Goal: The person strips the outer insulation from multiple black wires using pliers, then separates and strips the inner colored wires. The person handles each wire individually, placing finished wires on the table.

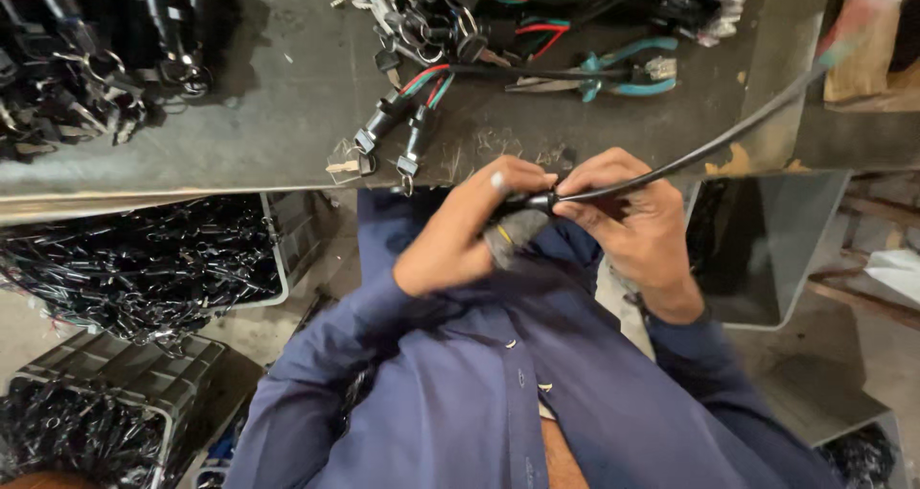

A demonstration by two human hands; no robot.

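My left hand and my right hand meet just below the near edge of the dark workbench. Both pinch the end of a black sheathed cable that runs up and to the right across the bench corner. The fingertips of my left hand close on a black sleeve or connector at the cable's end, with a grey piece tucked under that hand. My right hand grips the cable right beside the sleeve. Blue shirt sleeves cover both arms.
On the bench lie teal-handled pliers, key switches with red, green and black wires, and a heap of black parts at the left. Crates of black wired parts stand on the floor left; a grey bin stands at the right.
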